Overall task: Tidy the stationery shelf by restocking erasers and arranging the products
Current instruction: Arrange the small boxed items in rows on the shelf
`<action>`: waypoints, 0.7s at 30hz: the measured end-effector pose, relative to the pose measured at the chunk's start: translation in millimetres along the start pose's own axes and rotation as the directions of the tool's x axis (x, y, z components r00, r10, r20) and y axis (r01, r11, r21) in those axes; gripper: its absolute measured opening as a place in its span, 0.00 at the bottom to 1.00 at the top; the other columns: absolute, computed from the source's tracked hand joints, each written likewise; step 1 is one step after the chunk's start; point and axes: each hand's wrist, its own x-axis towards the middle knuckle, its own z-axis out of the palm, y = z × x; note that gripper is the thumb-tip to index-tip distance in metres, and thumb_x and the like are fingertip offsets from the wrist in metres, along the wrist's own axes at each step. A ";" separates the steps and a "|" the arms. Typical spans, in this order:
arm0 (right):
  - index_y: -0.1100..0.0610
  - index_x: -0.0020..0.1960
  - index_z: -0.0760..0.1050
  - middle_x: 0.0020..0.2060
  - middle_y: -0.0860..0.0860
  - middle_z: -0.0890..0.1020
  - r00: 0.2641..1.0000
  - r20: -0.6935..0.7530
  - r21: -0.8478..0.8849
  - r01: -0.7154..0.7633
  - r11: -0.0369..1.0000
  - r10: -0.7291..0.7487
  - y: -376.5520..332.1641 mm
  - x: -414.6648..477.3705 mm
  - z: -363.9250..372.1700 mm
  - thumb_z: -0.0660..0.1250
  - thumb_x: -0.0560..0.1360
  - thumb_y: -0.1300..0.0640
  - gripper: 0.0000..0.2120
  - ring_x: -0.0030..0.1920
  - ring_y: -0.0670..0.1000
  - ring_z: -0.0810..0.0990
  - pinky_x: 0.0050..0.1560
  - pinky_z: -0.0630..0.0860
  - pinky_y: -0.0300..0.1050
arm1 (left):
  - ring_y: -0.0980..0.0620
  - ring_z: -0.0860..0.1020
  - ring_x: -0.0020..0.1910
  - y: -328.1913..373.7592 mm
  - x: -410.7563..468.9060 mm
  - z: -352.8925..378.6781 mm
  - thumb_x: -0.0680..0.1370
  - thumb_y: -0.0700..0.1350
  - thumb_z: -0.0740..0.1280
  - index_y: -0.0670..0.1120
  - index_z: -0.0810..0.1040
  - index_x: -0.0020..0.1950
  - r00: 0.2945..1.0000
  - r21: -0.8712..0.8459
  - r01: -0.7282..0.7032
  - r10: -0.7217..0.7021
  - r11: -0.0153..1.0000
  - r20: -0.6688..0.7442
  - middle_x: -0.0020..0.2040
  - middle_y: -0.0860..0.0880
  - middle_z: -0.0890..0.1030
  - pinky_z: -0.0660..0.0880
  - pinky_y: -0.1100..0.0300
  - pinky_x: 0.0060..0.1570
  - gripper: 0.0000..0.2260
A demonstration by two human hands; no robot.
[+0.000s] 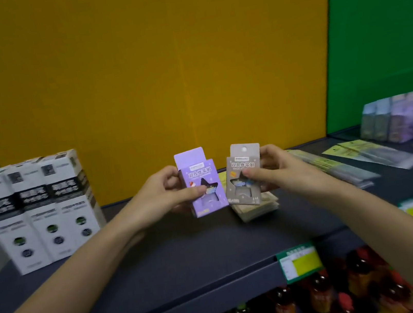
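Note:
My left hand (169, 190) holds a small purple box (201, 181) with a star-shaped window, upright above the dark shelf (187, 248). Beside it my right hand (273, 170) holds a matching grey-brown box (243, 174), also upright and facing me. The two boxes sit close together with a narrow gap between them. Under the grey box a low stack of beige packets (258, 207) lies flat on the shelf.
Three tall black-and-white boxes (38, 210) stand at the left. Flat plastic-wrapped packs (336, 165) lie to the right, with purple and grey boxes (407, 116) further right. Green price tags (299, 262) hang on the shelf edge. Bottles (322, 295) fill the shelf below.

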 end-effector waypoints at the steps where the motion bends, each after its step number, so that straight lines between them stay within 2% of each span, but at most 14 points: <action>1: 0.58 0.61 0.68 0.52 0.54 0.82 0.999 -0.034 0.001 -0.009 1.000 0.009 1.2 -9.2 -9.6 0.68 0.73 0.56 0.18 0.44 0.45 0.81 0.37 0.78 0.36 | 0.57 0.83 0.41 4.9 1.5 11.3 0.70 0.41 0.71 0.45 0.74 0.55 0.999 -0.015 -0.004 0.005 1.000 0.034 0.44 0.53 0.85 0.77 0.68 0.31 0.15; 4: 0.56 0.59 0.69 0.49 0.51 0.83 0.990 -0.129 -0.006 -0.059 0.998 0.058 8.0 -35.6 -43.9 0.67 0.74 0.55 0.16 0.43 0.46 0.82 0.43 0.79 0.42 | 0.58 0.83 0.40 18.5 7.4 51.2 0.71 0.41 0.70 0.45 0.74 0.54 0.989 -0.050 -0.017 0.024 0.999 0.145 0.46 0.51 0.85 0.76 0.68 0.30 0.13; 7: 0.55 0.59 0.70 0.49 0.51 0.83 0.974 -0.199 -0.030 -0.114 0.993 0.106 16.9 -61.7 -85.8 0.67 0.73 0.51 0.16 0.46 0.50 0.82 0.49 0.78 0.50 | 0.59 0.82 0.38 33.2 14.2 97.2 0.72 0.42 0.69 0.44 0.72 0.55 0.970 -0.033 -0.025 0.032 0.999 0.239 0.46 0.51 0.85 0.77 0.66 0.34 0.13; 10: 0.54 0.59 0.70 0.48 0.51 0.83 0.957 -0.264 -0.046 -0.140 0.989 0.124 27.5 -85.9 -132.3 0.66 0.74 0.51 0.16 0.47 0.51 0.82 0.53 0.77 0.52 | 0.61 0.82 0.35 47.6 22.4 146.3 0.73 0.41 0.68 0.41 0.71 0.56 0.954 -0.068 -0.045 0.063 0.997 0.293 0.47 0.48 0.84 0.76 0.69 0.31 0.13; 14: 0.53 0.59 0.70 0.49 0.49 0.83 0.942 -0.308 -0.108 -0.172 0.979 0.131 42.2 -118.9 -205.3 0.66 0.73 0.49 0.16 0.47 0.49 0.81 0.48 0.76 0.46 | 0.62 0.80 0.35 68.6 35.6 216.5 0.73 0.41 0.68 0.42 0.73 0.54 0.941 -0.101 -0.064 0.094 0.993 0.326 0.47 0.46 0.84 0.72 0.72 0.30 0.11; 16: 0.52 0.59 0.70 0.49 0.49 0.83 0.936 -0.322 -0.129 -0.193 0.973 0.143 50.3 -136.2 -244.8 0.66 0.73 0.48 0.17 0.49 0.49 0.81 0.47 0.75 0.44 | 0.63 0.78 0.31 80.2 42.5 253.4 0.73 0.40 0.68 0.40 0.72 0.53 0.939 -0.111 -0.075 0.108 0.991 0.327 0.46 0.44 0.83 0.71 0.73 0.28 0.11; 19: 0.52 0.58 0.72 0.49 0.48 0.83 0.917 -0.370 -0.154 -0.216 0.964 0.146 63.9 -157.8 -301.8 0.67 0.72 0.47 0.16 0.50 0.48 0.80 0.48 0.73 0.43 | 0.62 0.75 0.25 96.4 53.8 306.8 0.73 0.37 0.68 0.42 0.70 0.48 0.940 -0.149 -0.072 0.117 0.986 0.320 0.36 0.48 0.81 0.68 0.72 0.24 0.08; 21: 0.52 0.57 0.73 0.49 0.49 0.83 0.914 -0.380 -0.156 -0.213 0.965 0.140 72.1 -167.8 -335.2 0.68 0.72 0.49 0.15 0.49 0.48 0.80 0.46 0.72 0.42 | 0.60 0.77 0.26 104.8 61.9 337.7 0.72 0.36 0.69 0.44 0.70 0.44 0.948 -0.172 -0.068 0.118 0.983 0.297 0.34 0.50 0.83 0.69 0.72 0.24 0.08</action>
